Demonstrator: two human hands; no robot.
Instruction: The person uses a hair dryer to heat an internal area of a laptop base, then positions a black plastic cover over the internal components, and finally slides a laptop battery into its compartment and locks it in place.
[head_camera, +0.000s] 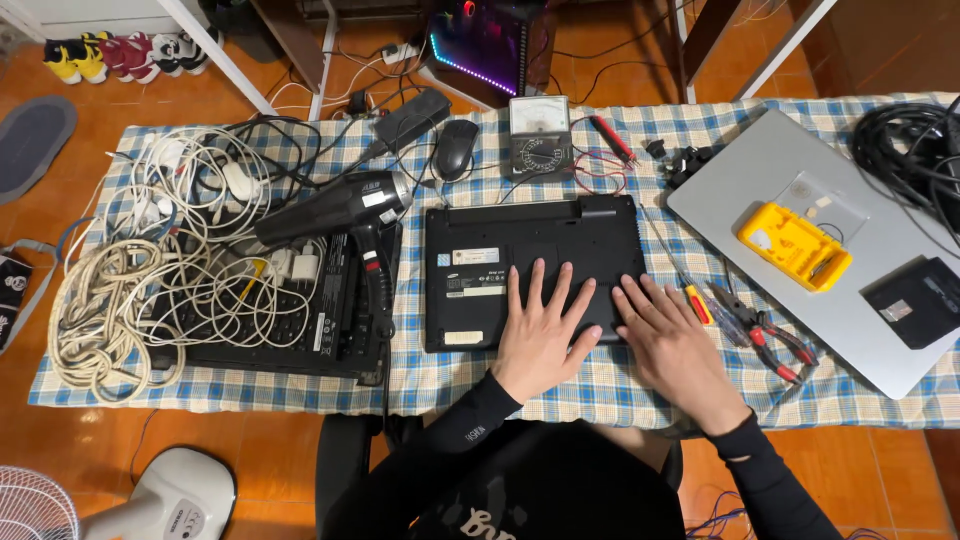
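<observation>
**One camera on my head, looking straight down**

The only view comes from the camera I wear on my head. It faces almost straight down over the checked-cloth surface (560, 385), from high enough to take in nearly its whole width and the orange floor (250, 450) around it. My chest and sleeves fill the bottom edge, so the far side of the surface lies at the top. My left hand (540, 335) and right hand (675, 345) sit near the middle, fairly close. No second view overlaps it.
</observation>
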